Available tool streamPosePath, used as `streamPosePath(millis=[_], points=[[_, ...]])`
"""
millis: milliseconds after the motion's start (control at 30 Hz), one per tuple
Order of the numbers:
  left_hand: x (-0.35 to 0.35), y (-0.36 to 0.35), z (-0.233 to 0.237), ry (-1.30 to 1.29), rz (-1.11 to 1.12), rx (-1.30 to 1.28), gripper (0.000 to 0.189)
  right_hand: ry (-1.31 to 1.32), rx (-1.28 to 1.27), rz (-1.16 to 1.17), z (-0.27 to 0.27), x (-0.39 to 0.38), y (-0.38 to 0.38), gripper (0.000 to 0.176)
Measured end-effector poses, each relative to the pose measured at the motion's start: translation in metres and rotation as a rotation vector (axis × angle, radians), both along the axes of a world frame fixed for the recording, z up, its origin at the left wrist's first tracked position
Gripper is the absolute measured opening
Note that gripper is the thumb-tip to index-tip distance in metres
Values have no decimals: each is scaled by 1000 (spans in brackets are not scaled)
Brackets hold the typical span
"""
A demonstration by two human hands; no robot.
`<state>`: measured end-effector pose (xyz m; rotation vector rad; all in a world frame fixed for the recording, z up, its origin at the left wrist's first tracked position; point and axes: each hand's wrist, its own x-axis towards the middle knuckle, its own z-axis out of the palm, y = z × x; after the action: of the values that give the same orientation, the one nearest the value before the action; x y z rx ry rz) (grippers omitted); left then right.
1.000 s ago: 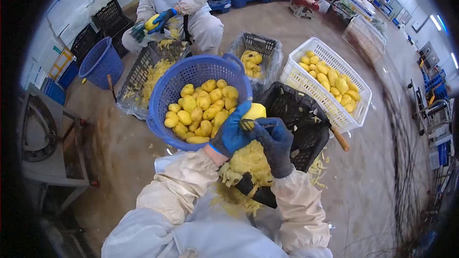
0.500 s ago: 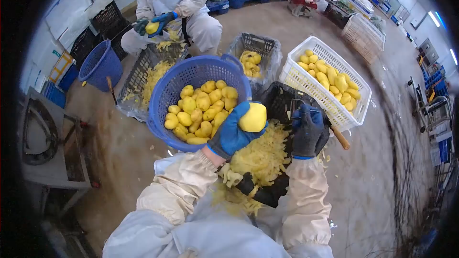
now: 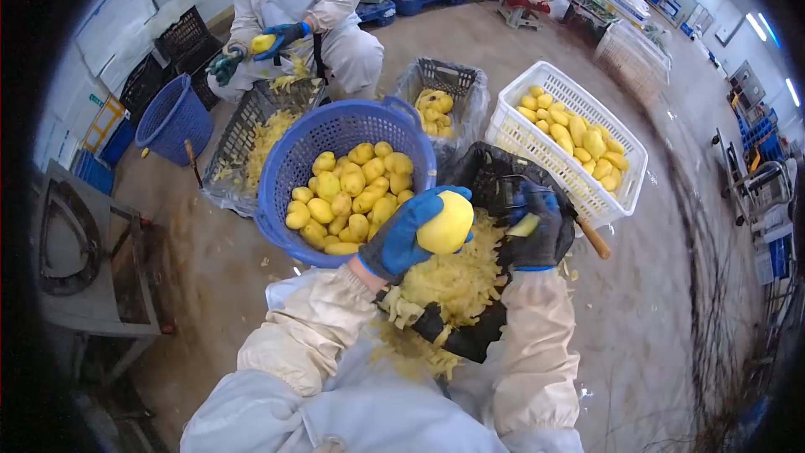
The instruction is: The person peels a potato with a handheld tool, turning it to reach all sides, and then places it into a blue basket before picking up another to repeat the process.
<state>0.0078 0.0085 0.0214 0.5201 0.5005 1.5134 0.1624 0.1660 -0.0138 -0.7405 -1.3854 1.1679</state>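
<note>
My left hand (image 3: 407, 239), in a blue glove, is wrapped round a peeled yellow potato (image 3: 445, 222). To its right, my right hand (image 3: 534, 226) wears a dark glove; its fingers are curled round something thin, probably a peeler, mostly hidden. A strip of peel (image 3: 524, 225) shows at those fingers. Below and between both hands lies a heap of yellow peelings (image 3: 457, 285) on a black crate lined with plastic. The blue basket (image 3: 281, 201) of yellow potatoes (image 3: 348, 193) stands beside my left hand.
A white crate (image 3: 616, 211) of peeled potatoes is at the right, a wooden handle (image 3: 594, 239) by its near corner. A lined crate (image 3: 470, 109) holds more potatoes. Across from me a person (image 3: 293, 0) holds a potato above a peelings crate (image 3: 226, 159). A blue bin (image 3: 174, 122) stands at left.
The potato in my left hand has turned and shifted slightly. A peel strip now shows at my right hand. The other person's hands have moved apart.
</note>
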Motion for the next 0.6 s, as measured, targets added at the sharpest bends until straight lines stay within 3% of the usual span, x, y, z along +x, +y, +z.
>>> streamPosePath(millis=[67, 133, 167, 200, 267, 300, 333, 400, 433, 500, 567, 600], points=[[-2, 5, -4, -45, -2, 12, 50, 103, -286, 145, 16, 10, 2, 13], [-9, 14, -22, -574, -55, -30, 49, 143, -446, 303, 54, -3, -35, 10], [-12, 19, -31, -623, -37, -19, 49, 88, -343, 300, 55, -13, -58, 7], [-11, 18, -30, -622, -33, -18, 49, 88, -344, 304, 50, -18, -68, 7], [-5, 16, -21, -559, 90, -227, 48, -62, -101, 481, 38, -22, -77, 6], [0, 18, -16, -565, 113, -237, 50, -2, -311, 441, 59, -20, -72, 8], [2, 16, -12, -566, 109, -237, 50, -3, -310, 437, 54, -12, -53, 8], [-2, 8, -6, -453, 7, -138, 51, 90, -224, 93, 48, 3, -21, 11], [-9, 10, -11, -368, -89, -66, 53, 97, -219, 86, 48, 4, -21, 11], [-13, 14, -23, -419, -141, -32, 56, 273, -476, 324, 54, 5, -28, 15], [-9, 12, -19, -469, -187, -7, 59, 135, -525, 499, 60, -3, -45, 17], [-3, 6, -5, -164, -87, 18, 59, 20, -511, 567, 58, -3, -46, 17]])
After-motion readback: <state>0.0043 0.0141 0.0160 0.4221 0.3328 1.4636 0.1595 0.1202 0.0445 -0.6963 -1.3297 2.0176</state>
